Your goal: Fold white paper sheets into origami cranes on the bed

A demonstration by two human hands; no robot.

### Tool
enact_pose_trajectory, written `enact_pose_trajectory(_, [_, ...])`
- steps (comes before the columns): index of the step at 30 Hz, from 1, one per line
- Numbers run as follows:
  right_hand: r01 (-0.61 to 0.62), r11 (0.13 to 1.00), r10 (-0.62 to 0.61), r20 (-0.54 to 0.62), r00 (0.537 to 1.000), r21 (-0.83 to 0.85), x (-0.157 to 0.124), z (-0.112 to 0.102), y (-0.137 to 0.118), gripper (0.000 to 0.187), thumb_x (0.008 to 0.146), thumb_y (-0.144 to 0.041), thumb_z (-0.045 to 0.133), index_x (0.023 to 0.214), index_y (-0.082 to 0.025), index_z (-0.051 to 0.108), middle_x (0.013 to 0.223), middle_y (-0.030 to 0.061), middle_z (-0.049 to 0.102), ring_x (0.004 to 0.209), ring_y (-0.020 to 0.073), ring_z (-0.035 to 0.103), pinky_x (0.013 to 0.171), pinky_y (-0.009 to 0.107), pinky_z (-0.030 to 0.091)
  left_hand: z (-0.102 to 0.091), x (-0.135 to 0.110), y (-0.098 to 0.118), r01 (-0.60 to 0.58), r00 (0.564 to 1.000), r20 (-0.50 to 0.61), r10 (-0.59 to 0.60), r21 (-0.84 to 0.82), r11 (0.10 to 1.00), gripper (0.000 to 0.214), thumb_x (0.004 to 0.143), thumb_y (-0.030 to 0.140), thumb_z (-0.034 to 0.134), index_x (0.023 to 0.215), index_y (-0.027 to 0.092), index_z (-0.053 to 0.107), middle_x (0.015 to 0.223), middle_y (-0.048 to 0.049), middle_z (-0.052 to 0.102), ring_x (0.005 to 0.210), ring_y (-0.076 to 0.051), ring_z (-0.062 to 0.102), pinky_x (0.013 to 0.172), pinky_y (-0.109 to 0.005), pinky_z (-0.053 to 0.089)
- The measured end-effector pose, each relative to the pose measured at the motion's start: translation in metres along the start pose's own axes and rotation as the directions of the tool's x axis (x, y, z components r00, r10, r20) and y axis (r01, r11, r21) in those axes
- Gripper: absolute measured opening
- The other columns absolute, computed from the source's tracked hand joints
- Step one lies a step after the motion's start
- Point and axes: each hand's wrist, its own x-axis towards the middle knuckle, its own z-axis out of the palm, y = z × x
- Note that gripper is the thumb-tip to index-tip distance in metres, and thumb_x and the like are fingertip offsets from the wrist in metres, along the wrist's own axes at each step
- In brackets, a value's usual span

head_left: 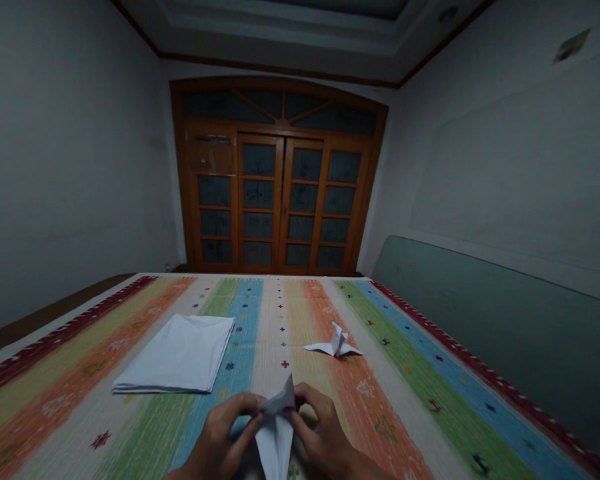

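Observation:
Between my two hands is a folded piece of white paper (275, 443), with one narrow point standing up away from me and a longer part reaching down toward me. My left hand (225, 433) pinches its left side between thumb and forefinger. On the opposite edge, my right hand (325, 427) pinches it the same way. The paper is held just over the tablecloth at the near middle. Beyond my right hand sits a finished-looking origami crane (337, 343) with spread wings. Part of the held paper is cut off by the bottom edge of the view.
A stack of white paper sheets (180, 357) lies to the left on the striped tablecloth (150, 433). Along the table's right side runs a pale green panel (480, 287). Wooden doors with glass panes (280, 200) stand past the far edge.

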Motion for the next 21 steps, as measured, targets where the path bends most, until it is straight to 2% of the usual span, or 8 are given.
enact_pose_trajectory(2, [-0.013,0.999,0.014,-0.028,1.0,0.043,0.002,0.0,0.0,0.008,0.093,-0.026,0.065,0.097,-0.02,0.07,0.088,0.0063,0.075,0.081,0.0223,0.071,0.073,0.03,0.055,-0.005,0.001,0.007,-0.037,0.998,0.057,0.038,-0.006,0.999,0.017,0.102,0.028,0.056,0.11,0.025,0.071,0.105,-0.0079,0.08,0.098,-0.025,0.077,0.089,-0.034,0.062])
enact_pose_trajectory(5, [-0.046,0.991,0.052,-0.05,0.997,0.125,0.007,-0.002,-0.002,0.019,0.093,-0.034,0.069,0.106,-0.02,0.066,0.09,0.0067,0.075,0.082,0.023,0.072,0.074,0.031,0.057,-0.01,0.002,0.012,-0.09,0.993,0.077,0.092,-0.019,0.996,0.026,0.1,0.021,0.053,0.12,0.025,0.068,0.121,-0.0106,0.077,0.114,-0.028,0.072,0.099,-0.039,0.058])
enact_pose_trajectory(7, [-0.064,0.983,0.074,-0.052,0.996,0.172,0.009,-0.003,-0.005,0.028,0.092,-0.039,0.071,0.113,-0.021,0.063,0.091,0.0068,0.075,0.082,0.0235,0.073,0.075,0.033,0.058,-0.01,0.003,0.011,-0.112,0.992,0.065,0.112,-0.006,0.994,0.031,0.095,0.016,0.055,0.121,0.026,0.067,0.119,-0.0101,0.077,0.112,-0.028,0.073,0.098,-0.039,0.059])
enact_pose_trajectory(11, [-0.077,0.961,0.088,-0.029,0.996,0.265,0.008,-0.004,-0.013,0.039,0.095,-0.049,0.068,0.122,-0.023,0.058,0.091,0.0066,0.073,0.082,0.0241,0.072,0.073,0.034,0.058,-0.007,0.006,0.007,-0.083,0.996,-0.021,0.084,0.006,0.996,0.027,0.092,0.014,0.058,0.111,0.027,0.073,0.101,-0.0056,0.081,0.094,-0.024,0.078,0.085,-0.031,0.062])
enact_pose_trajectory(13, [-0.077,0.948,0.085,-0.012,0.996,0.308,0.007,-0.004,-0.017,0.042,0.097,-0.054,0.063,0.126,-0.024,0.054,0.093,0.0072,0.071,0.082,0.0236,0.071,0.07,0.033,0.056,-0.006,0.01,0.008,-0.017,0.996,-0.09,0.017,-0.002,1.0,0.019,0.092,0.019,0.063,0.104,0.027,0.075,0.094,-0.0032,0.082,0.086,-0.023,0.078,0.079,-0.028,0.061])
enact_pose_trajectory(15, [-0.059,0.942,0.061,0.005,0.998,0.331,0.005,-0.004,-0.021,0.045,0.099,-0.056,0.059,0.131,-0.026,0.05,0.095,0.0068,0.069,0.08,0.0225,0.068,0.067,0.032,0.055,-0.006,0.014,0.011,0.092,0.989,-0.111,-0.098,-0.056,0.994,0.013,0.093,0.026,0.065,0.101,0.026,0.076,0.086,-0.0017,0.08,0.076,-0.022,0.076,0.071,-0.027,0.061])
enact_pose_trajectory(18, [-0.023,0.957,0.029,-0.018,0.999,0.29,0.006,-0.004,-0.024,0.048,0.097,-0.053,0.063,0.135,-0.028,0.047,0.093,0.0044,0.068,0.08,0.0211,0.067,0.069,0.031,0.053,-0.004,0.021,0.018,0.266,0.961,-0.013,-0.275,-0.216,0.939,0.019,0.095,0.036,0.064,0.099,0.022,0.076,0.076,-0.0011,0.075,0.064,-0.018,0.07,0.061,-0.025,0.058])
enact_pose_trajectory(21, [-0.043,0.965,0.055,-0.039,0.998,0.257,0.009,-0.002,-0.022,0.044,0.095,-0.047,0.068,0.131,-0.026,0.053,0.09,0.0031,0.068,0.078,0.0202,0.066,0.07,0.03,0.053,-0.001,0.026,0.02,0.376,0.924,0.077,-0.374,-0.352,0.857,0.027,0.09,0.044,0.069,0.095,0.019,0.077,0.077,-0.003,0.075,0.066,-0.019,0.068,0.058,-0.024,0.055])
